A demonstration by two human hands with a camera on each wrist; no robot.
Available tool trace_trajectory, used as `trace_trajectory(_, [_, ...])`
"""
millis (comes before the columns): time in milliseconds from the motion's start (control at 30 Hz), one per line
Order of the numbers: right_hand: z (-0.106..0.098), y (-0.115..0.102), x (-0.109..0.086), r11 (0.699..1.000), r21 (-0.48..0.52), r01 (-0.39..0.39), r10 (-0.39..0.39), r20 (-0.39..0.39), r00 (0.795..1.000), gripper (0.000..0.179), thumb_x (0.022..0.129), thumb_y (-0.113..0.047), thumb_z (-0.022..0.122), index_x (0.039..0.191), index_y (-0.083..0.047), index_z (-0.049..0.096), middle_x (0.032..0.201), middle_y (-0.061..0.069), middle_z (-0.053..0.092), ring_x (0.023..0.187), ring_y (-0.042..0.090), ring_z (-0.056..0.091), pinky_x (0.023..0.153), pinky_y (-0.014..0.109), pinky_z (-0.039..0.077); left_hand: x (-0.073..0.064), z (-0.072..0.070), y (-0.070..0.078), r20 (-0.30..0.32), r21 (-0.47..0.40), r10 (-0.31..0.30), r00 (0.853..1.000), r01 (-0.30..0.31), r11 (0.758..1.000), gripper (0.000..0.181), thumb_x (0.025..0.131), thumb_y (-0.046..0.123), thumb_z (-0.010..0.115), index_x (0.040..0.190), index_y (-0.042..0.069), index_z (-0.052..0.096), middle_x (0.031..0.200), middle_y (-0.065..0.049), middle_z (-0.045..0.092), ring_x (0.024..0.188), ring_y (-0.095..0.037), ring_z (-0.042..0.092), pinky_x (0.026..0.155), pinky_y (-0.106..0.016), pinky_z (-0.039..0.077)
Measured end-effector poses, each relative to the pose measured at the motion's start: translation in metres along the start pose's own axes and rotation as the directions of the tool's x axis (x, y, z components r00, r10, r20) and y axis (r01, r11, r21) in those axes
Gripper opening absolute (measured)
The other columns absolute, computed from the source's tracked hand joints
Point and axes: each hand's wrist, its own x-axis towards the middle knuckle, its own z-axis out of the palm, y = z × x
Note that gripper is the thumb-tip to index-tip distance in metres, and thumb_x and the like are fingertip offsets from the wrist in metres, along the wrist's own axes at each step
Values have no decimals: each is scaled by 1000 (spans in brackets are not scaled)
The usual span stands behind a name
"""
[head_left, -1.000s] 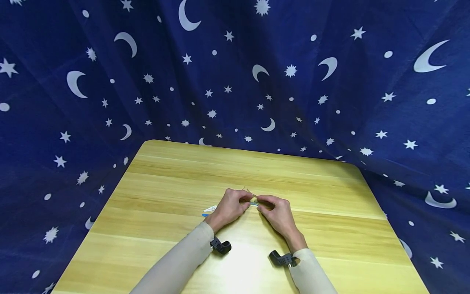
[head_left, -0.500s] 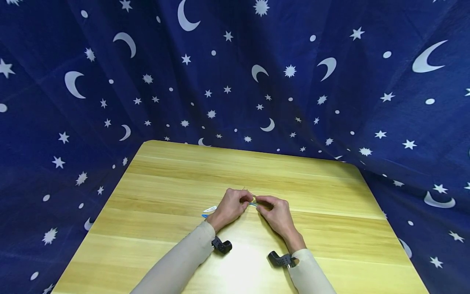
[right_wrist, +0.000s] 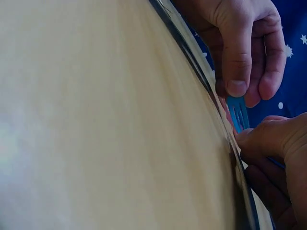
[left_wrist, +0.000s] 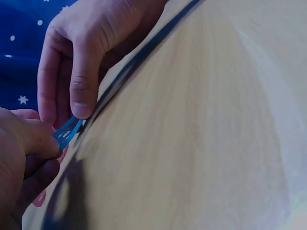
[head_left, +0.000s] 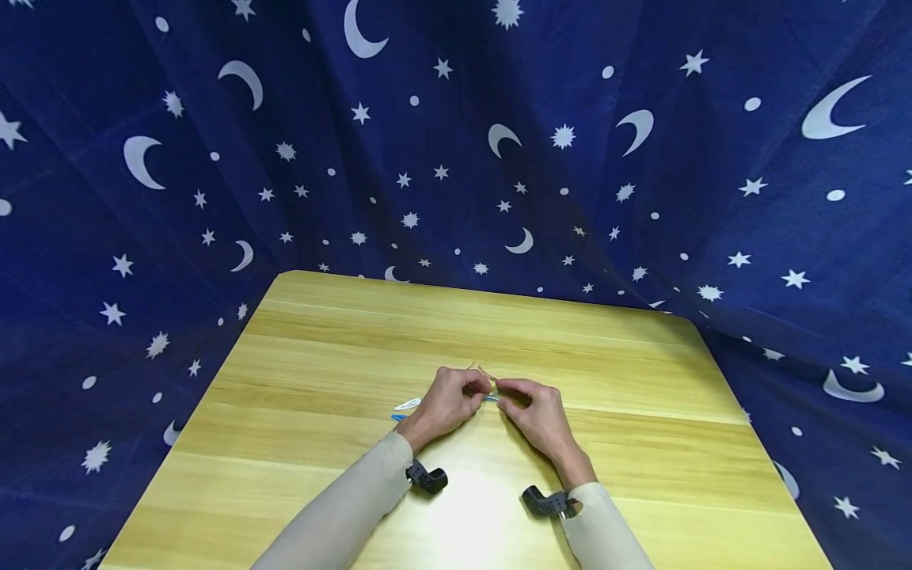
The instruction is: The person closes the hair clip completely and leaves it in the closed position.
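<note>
A blue snap hair clip (left_wrist: 67, 133) is stretched between my two hands over the middle of the table. My left hand (head_left: 447, 398) pinches one end between thumb and fingers. From the other side, my right hand (head_left: 539, 416) holds the opposite end by thumb and fingertips. In the right wrist view the slotted middle of the hair clip (right_wrist: 238, 115) shows between the two thumbs, its ends hidden by the fingers. Thin orange-tan strands (head_left: 487, 374) stick out just beyond the fingertips.
Left of my left wrist, a white hair clip (head_left: 408, 404) and another blue clip (head_left: 398, 417), partly covered by the arm, lie on the wooden table (head_left: 342, 332). A dark blue curtain (head_left: 456, 142) with moons and stars hangs behind the table.
Both hands stay nearly in place. The blue hair clip between them tilts slightly, and the fingers shift a little.
</note>
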Motion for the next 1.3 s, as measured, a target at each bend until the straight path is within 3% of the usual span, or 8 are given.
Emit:
trace_trajectory(200, [0, -4, -2, 997, 78, -7, 6, 19, 1000, 30, 91, 2, 85, 119, -10, 84, 116, 6, 84, 109, 28, 81, 95, 37, 66, -2, -7, 4, -5, -27, 22, 1000, -22, 999, 16, 93, -7, 78, 101, 6, 82, 99, -5, 84, 86, -10, 79, 78, -19, 63])
trace_trajectory(333, [1, -6, -2, 990, 140, -9, 6, 26, 1000, 30, 92, 4, 84, 119, -9, 84, 115, 10, 84, 106, 30, 81, 93, 37, 67, -4, -12, 7, -3, -59, 5, 1000, -5, 998, 17, 93, -8, 77, 102, 5, 82, 99, -5, 84, 87, -9, 79, 79, -18, 63])
trace_trajectory(600, [2, -13, 1, 985, 171, -3, 1, 14, 1000, 27, 93, 6, 82, 116, -6, 84, 111, 10, 84, 101, 29, 82, 87, 21, 64, -6, -18, 9, -37, -70, -19, 999, 16, 997, 18, 95, -6, 77, 106, 6, 83, 103, -5, 85, 91, -16, 82, 82, -20, 64])
trace_trajectory(1000, [4, -21, 2, 986, 166, 11, -8, -15, 1000, 26, 90, 9, 82, 111, -7, 86, 106, 7, 85, 96, 25, 82, 88, 25, 65, -11, -21, 8, -67, -104, 7, 998, -14, 994, 18, 95, -7, 78, 106, 6, 83, 103, -7, 85, 95, -16, 82, 83, -20, 65])
trace_trajectory(1300, [6, -27, 1, 983, 180, 24, -21, -19, 1000, 26, 89, 8, 83, 108, -10, 86, 102, 4, 85, 96, 26, 82, 89, 27, 66, -16, -26, 9, -69, -131, -26, 997, 17, 991, 17, 95, -6, 78, 107, 6, 83, 104, -5, 85, 96, -17, 82, 84, -21, 65])
